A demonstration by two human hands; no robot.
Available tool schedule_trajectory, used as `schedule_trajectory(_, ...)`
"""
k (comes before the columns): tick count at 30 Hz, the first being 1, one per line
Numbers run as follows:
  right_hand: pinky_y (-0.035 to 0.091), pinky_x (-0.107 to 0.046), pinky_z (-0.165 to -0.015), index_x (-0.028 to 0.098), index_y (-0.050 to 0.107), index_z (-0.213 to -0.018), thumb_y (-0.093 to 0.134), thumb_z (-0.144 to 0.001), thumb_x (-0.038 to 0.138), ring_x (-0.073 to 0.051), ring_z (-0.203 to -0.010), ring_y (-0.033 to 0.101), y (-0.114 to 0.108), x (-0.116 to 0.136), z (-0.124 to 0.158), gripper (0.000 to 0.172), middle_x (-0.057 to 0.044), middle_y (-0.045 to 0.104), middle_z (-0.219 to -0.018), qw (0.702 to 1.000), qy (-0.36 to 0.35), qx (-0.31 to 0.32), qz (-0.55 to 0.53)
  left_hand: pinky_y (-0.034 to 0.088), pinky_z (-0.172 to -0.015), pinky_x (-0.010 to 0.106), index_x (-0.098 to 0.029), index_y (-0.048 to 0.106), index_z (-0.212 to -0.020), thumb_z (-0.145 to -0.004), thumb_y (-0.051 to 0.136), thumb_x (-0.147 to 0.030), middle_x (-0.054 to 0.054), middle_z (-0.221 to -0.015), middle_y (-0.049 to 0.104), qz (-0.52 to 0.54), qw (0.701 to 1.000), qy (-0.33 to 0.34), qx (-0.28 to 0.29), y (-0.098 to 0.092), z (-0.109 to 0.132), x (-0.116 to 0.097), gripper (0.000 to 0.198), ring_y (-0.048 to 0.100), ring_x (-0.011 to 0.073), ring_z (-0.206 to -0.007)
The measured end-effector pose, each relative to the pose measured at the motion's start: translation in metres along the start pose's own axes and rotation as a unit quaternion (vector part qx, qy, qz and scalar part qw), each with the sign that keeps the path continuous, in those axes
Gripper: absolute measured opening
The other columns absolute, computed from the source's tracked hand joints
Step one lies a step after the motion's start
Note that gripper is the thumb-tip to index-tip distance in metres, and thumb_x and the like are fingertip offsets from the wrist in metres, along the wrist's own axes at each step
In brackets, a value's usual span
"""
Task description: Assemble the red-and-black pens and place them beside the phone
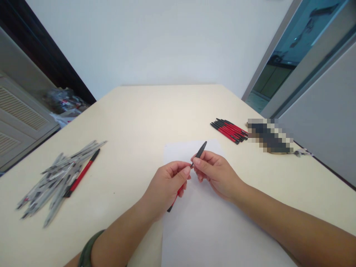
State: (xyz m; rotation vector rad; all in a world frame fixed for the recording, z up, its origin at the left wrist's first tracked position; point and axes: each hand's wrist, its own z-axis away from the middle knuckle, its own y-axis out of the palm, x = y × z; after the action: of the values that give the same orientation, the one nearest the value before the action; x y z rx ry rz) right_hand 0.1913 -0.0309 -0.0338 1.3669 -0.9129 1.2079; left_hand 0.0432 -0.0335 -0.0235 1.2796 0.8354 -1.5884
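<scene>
Over a white paper sheet (200,230), my two hands meet at a red and black pen. My left hand (174,178) grips the red pen body (174,203), whose black end sticks out below the palm. In my right hand (213,168), thumb and fingers pinch a black tapered pen part (201,149) that points up and to the right. A thin dark piece shows between the fingertips of both hands. Fingers hide most of the pen's middle.
At the left lies a heap of pens in clear wrappers (55,181), with a loose red and black pen (83,173) beside it. Several red and black pens (229,130) lie together at the back right, next to a pixelated object (269,137). A wall borders the table's far edge (169,86).
</scene>
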Motion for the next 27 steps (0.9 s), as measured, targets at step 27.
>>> schedule_trajectory(27, 0.038, -0.023, -0.054, 0.018, 0.053, -0.084, 0.065, -0.066, 0.024, -0.008, -0.052, 0.048, -0.0004, 0.0023, -0.0017, 0.022, 0.004, 0.051, -0.056, 0.998, -0.018, -0.004, -0.066, 0.029, -0.038, 0.017, -0.017, 0.051, -0.073, -0.075, 0.049, -0.037, -0.005, -0.049, 0.043, -0.006, 1.0, -0.027, 0.0, -0.0002, 0.0005, -0.0005, 0.02, 0.037, 0.0059, -0.039)
